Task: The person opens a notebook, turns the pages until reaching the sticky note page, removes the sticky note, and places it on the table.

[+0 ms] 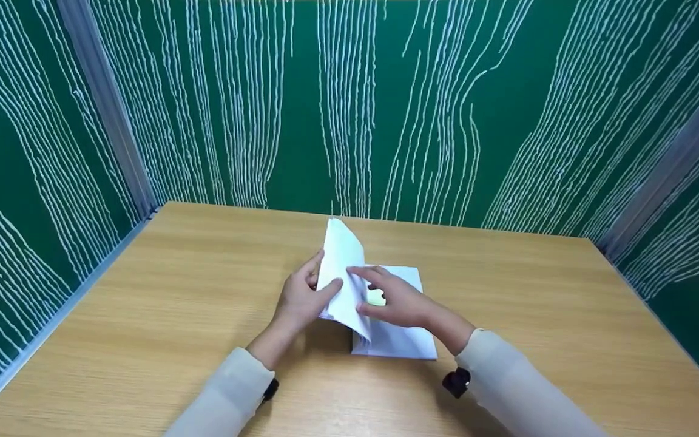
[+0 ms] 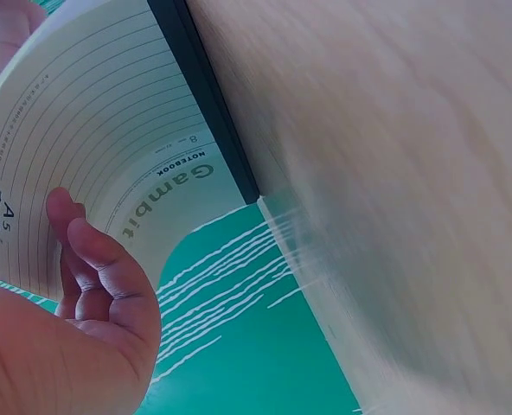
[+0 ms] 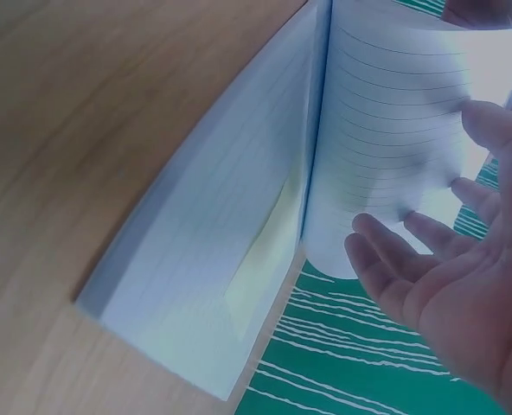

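A lined notebook [image 1: 401,341] lies partly on the table, its front cover and a batch of pages raised and bent up to the left. My left hand [image 1: 301,298] grips the raised part, thumb on the page face and fingers behind against the cover [image 2: 92,130], which is printed "Gambit NOTEBOOK". On the opposite side my right hand [image 1: 407,301] has its fingers spread, the tips touching the raised lined page [image 3: 394,130]. A pale yellow-green slip [image 3: 269,246] rests near the spine on the lower page, partly hidden in the head view. A black spine strip [image 2: 208,95] shows beneath.
The notebook is on a light wooden table [image 1: 161,315]. Green walls [image 1: 301,121] with wavy white lines stand behind it and at both sides. Dark wrist devices [image 1: 457,382] sit at the sleeve cuffs.
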The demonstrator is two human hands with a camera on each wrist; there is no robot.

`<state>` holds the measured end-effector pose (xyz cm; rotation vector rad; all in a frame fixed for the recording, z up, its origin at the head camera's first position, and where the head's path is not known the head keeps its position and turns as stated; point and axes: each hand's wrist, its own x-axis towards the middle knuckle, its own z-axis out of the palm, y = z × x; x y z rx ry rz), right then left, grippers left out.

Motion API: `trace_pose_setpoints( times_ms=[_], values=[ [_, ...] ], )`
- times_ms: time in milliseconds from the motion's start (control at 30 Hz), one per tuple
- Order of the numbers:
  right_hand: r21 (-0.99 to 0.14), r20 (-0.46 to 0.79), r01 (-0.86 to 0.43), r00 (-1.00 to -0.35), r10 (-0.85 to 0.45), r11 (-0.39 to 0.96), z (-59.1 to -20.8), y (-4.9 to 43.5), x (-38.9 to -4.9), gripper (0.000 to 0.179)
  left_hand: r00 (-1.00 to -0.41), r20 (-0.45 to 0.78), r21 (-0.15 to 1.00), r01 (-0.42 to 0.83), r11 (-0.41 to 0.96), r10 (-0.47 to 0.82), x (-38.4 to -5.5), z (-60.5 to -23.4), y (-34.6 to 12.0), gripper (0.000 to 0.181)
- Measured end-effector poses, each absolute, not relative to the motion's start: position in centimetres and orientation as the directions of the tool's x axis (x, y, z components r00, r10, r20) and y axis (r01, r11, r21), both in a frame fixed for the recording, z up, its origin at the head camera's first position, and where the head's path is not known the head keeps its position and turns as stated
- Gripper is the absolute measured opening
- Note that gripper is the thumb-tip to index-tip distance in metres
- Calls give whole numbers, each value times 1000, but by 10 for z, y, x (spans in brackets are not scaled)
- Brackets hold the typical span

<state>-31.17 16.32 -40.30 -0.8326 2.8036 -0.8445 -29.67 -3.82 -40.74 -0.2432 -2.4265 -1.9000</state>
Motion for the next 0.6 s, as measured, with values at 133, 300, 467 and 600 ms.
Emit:
trace_pose_setpoints(
  times_ms=[133, 300, 467, 600],
  values=[
    [-539, 66, -470, -851, -521, 699, -403, 160, -312, 65, -985, 142, 961, 162, 226, 102, -296, -407, -38, 69],
    [-562, 76, -446, -867, -493, 696, -403, 159, -313, 65, -976, 191, 950, 211, 230, 106, -299, -411, -40, 68],
    [-538, 103, -417, -895, -434, 732, -408, 167, -318, 51, -974, 203, 941, 222, 255, 101, -298, -409, -41, 64],
    [-381, 65, -388, -917, -394, 839, -414, 175, -322, 44, -978, 191, 939, 208, 272, 88, -297, -407, -42, 61]
  ],
)
